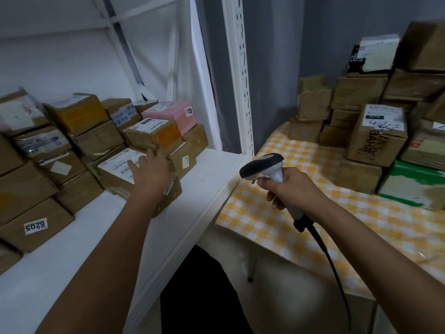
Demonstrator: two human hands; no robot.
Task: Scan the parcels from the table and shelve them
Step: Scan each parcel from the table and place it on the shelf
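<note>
Brown parcel (120, 172), white barcode label

A small white sticker (35, 226) on the front of a brown box (31, 227) at the shelf's near left reads "6205", upside down; a tag (189, 111) on the pink box (173, 115) shows digits like "179", unclear; the tall carton (375, 133) on the table bears a black tag "070" (376, 116), blurred handwriting, and sideways letters resembling "BAHA"; other labels are illegible.
</note>
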